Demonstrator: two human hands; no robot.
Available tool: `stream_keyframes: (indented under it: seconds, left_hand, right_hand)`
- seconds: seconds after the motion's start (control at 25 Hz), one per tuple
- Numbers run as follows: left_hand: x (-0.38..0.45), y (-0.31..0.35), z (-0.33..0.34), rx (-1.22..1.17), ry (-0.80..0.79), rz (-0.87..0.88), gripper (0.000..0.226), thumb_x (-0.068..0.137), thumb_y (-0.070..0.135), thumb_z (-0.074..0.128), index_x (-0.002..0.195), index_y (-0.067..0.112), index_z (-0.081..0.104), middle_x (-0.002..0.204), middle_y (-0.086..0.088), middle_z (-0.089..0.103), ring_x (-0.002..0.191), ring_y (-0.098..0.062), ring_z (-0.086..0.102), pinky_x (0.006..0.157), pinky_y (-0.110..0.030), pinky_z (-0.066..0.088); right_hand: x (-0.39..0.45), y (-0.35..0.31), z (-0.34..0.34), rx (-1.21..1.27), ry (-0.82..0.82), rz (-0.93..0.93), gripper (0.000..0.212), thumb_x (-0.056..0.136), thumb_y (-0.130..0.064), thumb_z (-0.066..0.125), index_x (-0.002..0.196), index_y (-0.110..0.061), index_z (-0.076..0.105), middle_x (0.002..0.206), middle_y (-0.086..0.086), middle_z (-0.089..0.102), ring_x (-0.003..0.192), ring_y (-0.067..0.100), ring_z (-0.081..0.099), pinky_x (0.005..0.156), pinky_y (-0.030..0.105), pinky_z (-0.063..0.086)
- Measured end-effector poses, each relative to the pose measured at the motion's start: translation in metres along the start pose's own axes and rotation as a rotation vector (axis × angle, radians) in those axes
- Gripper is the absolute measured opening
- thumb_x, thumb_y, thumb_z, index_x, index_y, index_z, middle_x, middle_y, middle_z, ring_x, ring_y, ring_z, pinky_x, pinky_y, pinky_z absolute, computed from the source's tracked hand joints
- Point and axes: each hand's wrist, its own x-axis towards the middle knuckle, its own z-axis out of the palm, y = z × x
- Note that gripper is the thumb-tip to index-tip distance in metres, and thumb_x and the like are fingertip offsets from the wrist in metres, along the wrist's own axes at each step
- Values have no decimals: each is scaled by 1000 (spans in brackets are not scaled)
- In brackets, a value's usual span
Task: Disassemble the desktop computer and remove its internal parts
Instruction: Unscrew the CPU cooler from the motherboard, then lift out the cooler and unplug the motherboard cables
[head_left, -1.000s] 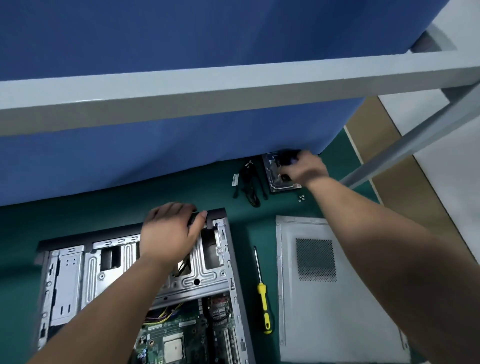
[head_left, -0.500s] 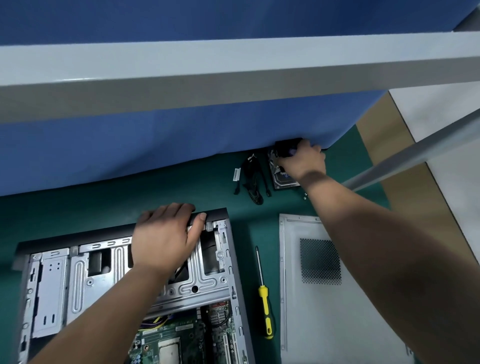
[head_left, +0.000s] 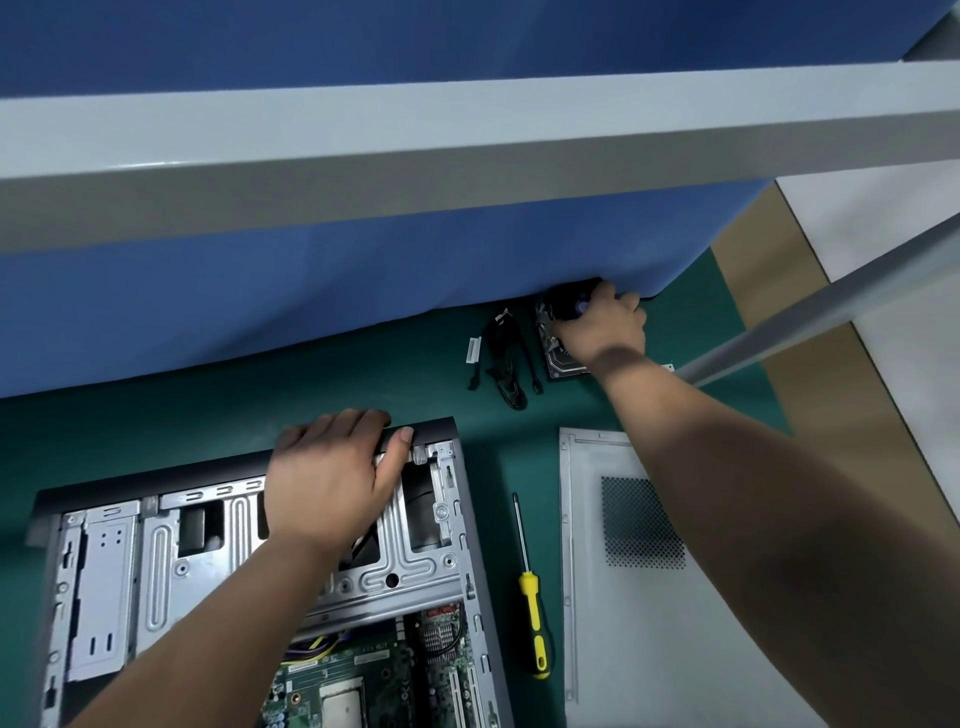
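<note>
The open desktop case lies on the green mat, showing its metal drive cage and its green motherboard. My left hand grips the case's black front edge, fingers over the rim and thumb on the inside. Far back right, a removed hard drive lies at the foot of the blue cloth. My right hand rests over the drive, closed on a small black part with a purple spot; much of that part is hidden.
A bundle of black cables lies left of the drive. A yellow-handled screwdriver lies between the case and the grey side panel. A grey beam crosses overhead, a slanted grey bar stands at the right, and the blue cloth closes the back.
My right hand has shifted slightly farther back over the hard drive, toward the cloth. My left hand keeps its grip on the case edge. The view has tilted a little.
</note>
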Motion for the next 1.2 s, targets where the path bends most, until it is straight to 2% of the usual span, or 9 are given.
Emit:
stream_keyframes:
  seconds: [0.28, 0.48, 0.56, 0.68, 0.8, 0.84, 0.92, 1.08, 1.2]
  left_hand:
    - [0, 1, 1, -14, -3, 4, 44, 103, 53, 39, 92, 22, 69, 81, -1, 68, 74, -32, 65, 70, -40, 41]
    - [2, 3, -1, -15, -55, -20, 46, 103, 54, 36, 89, 24, 68, 79, 1, 67, 75, -30, 65, 69, -39, 41]
    - [1, 4, -6, -24, -90, -29, 48, 102, 56, 34, 93, 26, 70, 84, 2, 70, 81, -29, 66, 72, -38, 43]
    - [0, 1, -17, -88, -165, 14, 50, 99, 58, 34, 118, 29, 69, 112, 3, 73, 107, -26, 65, 88, -41, 46]
    - [-11, -10, -32, -242, -324, 96, 61, 97, 62, 30, 146, 31, 51, 150, 6, 54, 139, -21, 46, 113, -46, 34]
    - [-22, -16, -36, -295, -343, 115, 64, 97, 61, 30, 151, 31, 45, 158, 6, 45, 146, -20, 38, 119, -47, 27]
    - [-55, -33, -44, -330, -335, 169, 64, 99, 60, 31, 155, 31, 40, 166, 7, 30, 154, -17, 23, 126, -46, 14]
    - [-147, -79, -65, -292, -371, 261, 58, 102, 57, 33, 154, 33, 38, 168, 10, 24, 156, -14, 19, 127, -44, 17]
    - [-204, -113, -80, -197, -422, 316, 62, 102, 59, 30, 160, 35, 27, 171, 11, 13, 158, -13, 9, 128, -41, 10]
  right_hand:
    - [2, 4, 2, 0, -24, 28, 84, 79, -62, 73, 139, -13, 41, 143, 17, 39, 131, 42, 38, 112, 49, 35]
    - [-20, 6, 0, 97, -29, 23, 70, 81, -52, 73, 138, -21, 45, 153, 12, 31, 139, 39, 34, 119, 46, 26]
    - [-49, 9, -1, 153, -19, -6, 69, 84, -47, 73, 142, -20, 47, 155, 10, 32, 140, 36, 35, 118, 44, 29]
    - [-120, 9, 1, 235, -28, -132, 62, 87, -38, 73, 139, -13, 53, 147, 12, 43, 134, 32, 44, 115, 39, 36]
    - [-211, 16, 9, 268, -148, -304, 55, 96, -42, 64, 142, -16, 49, 147, 3, 43, 132, 18, 45, 115, 35, 37]
    - [-239, 21, 15, 255, -183, -368, 55, 98, -44, 60, 145, -19, 47, 150, -1, 41, 133, 13, 43, 115, 34, 36]
    - [-285, 33, 27, 154, -211, -501, 57, 99, -45, 57, 149, -22, 42, 159, -4, 30, 141, 16, 38, 117, 38, 37]
    - [-345, 59, 50, -161, -213, -615, 74, 100, -40, 58, 161, -25, 19, 169, -4, -18, 157, 27, 10, 123, 47, 27]
    - [-362, 70, 55, -278, -180, -655, 85, 99, -42, 56, 164, -22, 4, 167, -1, -29, 157, 25, -14, 127, 47, 11]
